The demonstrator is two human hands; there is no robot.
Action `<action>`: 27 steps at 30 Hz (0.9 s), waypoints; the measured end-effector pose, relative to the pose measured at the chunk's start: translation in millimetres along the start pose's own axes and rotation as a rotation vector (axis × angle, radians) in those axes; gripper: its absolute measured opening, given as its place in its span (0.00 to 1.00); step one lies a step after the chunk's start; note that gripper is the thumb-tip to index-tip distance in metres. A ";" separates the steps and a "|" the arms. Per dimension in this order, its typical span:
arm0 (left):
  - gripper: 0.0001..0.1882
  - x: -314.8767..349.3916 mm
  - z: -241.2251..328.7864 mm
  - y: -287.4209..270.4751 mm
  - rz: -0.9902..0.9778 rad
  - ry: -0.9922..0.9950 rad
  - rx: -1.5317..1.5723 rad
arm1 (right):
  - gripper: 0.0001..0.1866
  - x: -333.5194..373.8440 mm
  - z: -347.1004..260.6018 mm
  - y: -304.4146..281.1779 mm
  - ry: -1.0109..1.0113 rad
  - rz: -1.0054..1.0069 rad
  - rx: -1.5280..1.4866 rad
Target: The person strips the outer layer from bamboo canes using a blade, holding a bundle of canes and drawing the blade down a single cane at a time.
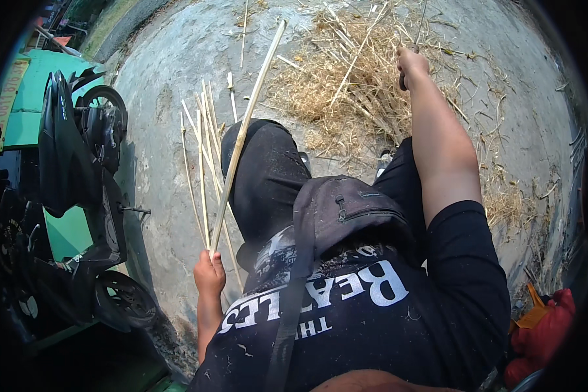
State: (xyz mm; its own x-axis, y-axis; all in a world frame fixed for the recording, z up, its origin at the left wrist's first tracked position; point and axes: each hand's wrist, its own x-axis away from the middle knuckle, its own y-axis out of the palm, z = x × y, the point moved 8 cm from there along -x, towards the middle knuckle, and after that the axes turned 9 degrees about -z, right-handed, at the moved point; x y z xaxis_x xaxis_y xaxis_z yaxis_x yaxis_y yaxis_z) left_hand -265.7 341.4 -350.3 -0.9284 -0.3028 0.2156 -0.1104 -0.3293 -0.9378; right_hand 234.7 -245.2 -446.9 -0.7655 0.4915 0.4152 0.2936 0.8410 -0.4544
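Bamboo made up most of what lay around the seated person. The left hand (209,274) was curled into a fist around the lower end of a long pale bamboo strip (245,130), which rose at a slant from beside the left hip, crossed in front of the left knee (261,157) and reached up toward the top of the view. The right hand (411,62) was stretched far forward on a straight arm and closed around a dark handle (404,81); whatever the handle belonged to could not be made out, as it was small and partly hidden by the fingers. That hand hung over a heap of dry shavings and straw (353,91) scattered across the grey concrete ground (170,78).

Just left of the knee, a loose bundle of thinner split strips (202,150) lay on the concrete, fanned slightly and roughly parallel to the held strip. A grey sling bag (346,209) rested across the person's lap over black trousers and a black printed shirt. Well apart on the left stood a black scooter (78,189) against a green surface (46,91). Something red and orange (542,326) sat at the lower right edge, too blurred to identify.
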 end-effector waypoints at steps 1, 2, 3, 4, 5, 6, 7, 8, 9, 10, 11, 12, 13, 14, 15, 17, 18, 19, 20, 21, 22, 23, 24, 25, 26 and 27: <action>0.24 -5.8 8.1 -0.3 0.003 -0.012 0.003 | 0.20 9.9 -5.6 16.0 0.013 -0.102 -0.106; 0.24 -8.8 14.2 -1.5 0.015 -0.017 -0.017 | 0.21 44.5 -25.7 24.7 -0.039 -0.135 -0.164; 0.24 -20.9 25.4 -3.7 0.020 0.011 -0.038 | 0.21 47.1 -27.0 23.8 -0.040 -0.126 -0.170; 0.24 -31.1 34.3 -5.0 0.023 0.017 -0.041 | 0.22 49.3 -38.0 31.0 -0.181 -0.183 -0.147; 0.24 -39.8 46.8 -6.4 0.039 0.044 -0.093 | 0.23 52.8 -49.2 37.9 -0.322 -0.238 -0.124; 0.24 -45.8 57.4 -8.2 0.057 0.060 -0.147 | 0.23 63.9 -55.7 42.6 -0.322 -0.246 -0.130; 0.24 -50.1 64.5 -8.4 0.057 0.052 -0.154 | 0.24 88.2 -73.6 47.7 -0.451 -0.298 -0.048; 0.24 -54.6 72.2 -8.4 0.056 0.056 -0.139 | 0.26 110.5 -87.3 57.3 -0.580 -0.351 0.035; 0.24 -61.4 83.7 -8.9 0.053 0.074 -0.123 | 0.27 123.9 -93.8 60.6 -0.740 -0.313 0.085; 0.23 -65.8 93.3 -8.6 0.011 0.056 -0.108 | 0.26 138.8 -100.9 67.6 -0.807 -0.382 0.195; 0.23 -67.2 98.3 -10.1 0.010 0.050 -0.109 | 0.25 154.6 -105.0 74.2 -0.873 -0.452 0.307; 0.24 -69.3 104.7 -9.4 -0.015 0.057 -0.114 | 0.21 166.9 -104.9 78.5 -0.906 -0.523 0.341; 0.24 -70.3 108.1 -7.0 -0.041 0.058 -0.118 | 0.15 185.3 -108.3 81.2 -0.972 -0.546 0.424; 0.24 -70.7 109.5 -5.0 -0.042 0.053 -0.118 | 0.12 198.2 -110.6 87.1 -1.046 -0.583 0.565; 0.25 -70.9 112.0 -4.7 -0.028 0.083 -0.112 | 0.10 210.4 -109.0 94.1 -1.114 -0.616 0.706; 0.26 -70.5 117.0 -3.8 -0.018 0.108 -0.108 | 0.08 233.7 -99.6 106.8 -1.199 -0.690 0.842; 0.26 -71.2 119.8 -3.0 -0.046 0.094 -0.098 | 0.08 243.8 -95.8 112.7 -1.219 -0.732 0.863; 0.26 -72.3 120.0 -1.8 -0.075 0.079 -0.088 | 0.07 252.5 -91.9 118.8 -1.240 -0.774 0.886; 0.26 -74.2 117.0 -0.7 -0.077 0.074 -0.088 | 0.07 255.5 -88.7 124.0 -1.246 -0.783 0.895; 0.27 -76.4 114.1 2.7 -0.102 0.088 -0.052 | 0.07 252.0 -87.0 128.6 -1.247 -0.787 0.896; 0.27 -77.3 113.7 6.7 -0.132 0.105 -0.014 | 0.07 233.5 -84.3 129.2 -1.148 -0.746 0.877; 0.27 -77.8 113.9 6.9 -0.138 0.103 -0.010 | 0.07 214.7 -80.6 128.8 -1.049 -0.704 0.858; 0.27 -80.9 114.0 6.5 -0.152 0.096 -0.004 | 0.13 201.0 -79.3 127.9 -0.913 -0.722 0.836; 0.27 -83.0 114.7 6.0 -0.167 0.090 0.002 | 0.13 198.0 -78.6 126.9 -0.917 -0.718 0.839; 0.27 -84.2 117.1 3.0 -0.163 0.093 0.006 | 0.13 193.1 -77.5 124.5 -0.893 -0.706 0.811; 0.26 -83.5 117.4 0.7 -0.181 0.088 0.006 | 0.13 197.2 -79.3 122.7 -0.865 -0.702 0.783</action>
State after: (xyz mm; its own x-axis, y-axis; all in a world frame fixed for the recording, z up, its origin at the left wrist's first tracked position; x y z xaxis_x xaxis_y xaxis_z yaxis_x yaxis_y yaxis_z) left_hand -146.5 261.5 -337.0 -0.9209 -0.1593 0.3557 -0.2764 -0.3766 -0.8842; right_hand 165.2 -27.2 -358.3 -0.8138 -0.5240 0.2513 -0.4806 0.3636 -0.7980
